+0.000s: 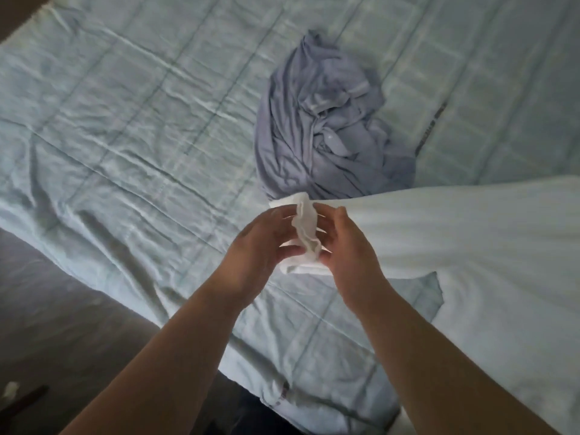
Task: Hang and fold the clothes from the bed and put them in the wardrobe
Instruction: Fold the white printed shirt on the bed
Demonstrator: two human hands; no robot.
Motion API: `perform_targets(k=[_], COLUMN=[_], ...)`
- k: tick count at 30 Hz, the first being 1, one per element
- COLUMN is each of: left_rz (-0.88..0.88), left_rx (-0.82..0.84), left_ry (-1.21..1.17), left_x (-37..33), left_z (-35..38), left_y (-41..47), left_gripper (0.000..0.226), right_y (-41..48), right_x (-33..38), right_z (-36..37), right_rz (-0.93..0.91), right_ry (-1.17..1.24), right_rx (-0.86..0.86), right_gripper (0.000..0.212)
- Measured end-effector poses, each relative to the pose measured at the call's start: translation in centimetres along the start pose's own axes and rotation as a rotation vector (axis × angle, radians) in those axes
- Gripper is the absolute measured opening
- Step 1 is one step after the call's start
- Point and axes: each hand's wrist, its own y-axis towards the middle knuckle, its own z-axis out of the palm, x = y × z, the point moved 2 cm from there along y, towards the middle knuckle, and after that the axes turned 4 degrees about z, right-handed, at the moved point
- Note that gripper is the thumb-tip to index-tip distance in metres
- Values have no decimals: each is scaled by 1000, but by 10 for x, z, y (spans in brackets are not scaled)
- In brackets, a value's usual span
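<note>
Just on the near side of the crumpled blue-grey garment, both hands meet over the bed and hold the bunched sleeve end of a white garment. The left hand comes in from the near left of the blue-grey heap. Its fingers are curled over the top of the sleeve end and its thumb is tucked beneath, so it grips the cloth. The right hand faces it from the other side, its fingers likewise bent round the same white cloth and pinching it. The two hands lie close together with only the gathered cloth between them. The sleeve end stands up in a loose, wrinkled fold, and its far edge meets the near hem of the blue-grey garment; whether it touches or only overlaps in view I cannot tell. From there the sleeve widens and runs off to the near right of the blue-grey heap, where the body of the white garment lies spread on the pale blue quilted cover and passes out of view. The blue-grey garment itself lies in a rumpled, unfolded pile on the cover, beyond the hands. To the near left of the heap, past the bed's edge, dark floor shows. Both forearms are bare.
</note>
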Motion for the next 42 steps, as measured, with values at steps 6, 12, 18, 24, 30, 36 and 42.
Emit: perform_targets(k=[6,12,18,24,30,36,42], left_rz=[136,471,672,607,610,673,760], left_rx=[110,78,183,266,386,404,380], left_ry=[307,1010,1682,1879,1963,2006,2050], left_x=[38,90,157,208,254,288,302], left_z=[120,212,291,387,469,504,509], left_y=[18,29,51,97,125,130,132], left_gripper=[35,54,69,63,65,63,63], right_y=[-16,-23,-32,-61,-103,-116,-120], right_x=[22,21,30,30,9,-23,-47], right_z=[-127,-249,-372,-491,-592,-635,-650], right_rz=[70,20,-60,-125,-118,-33,6], right_ry=[67,-268,-455,-492,-619,-880,-1030], right_rx=[-122,-396,-627,-839,-1026,-1108,-1159], right_gripper=[25,24,26,22,17,23,20])
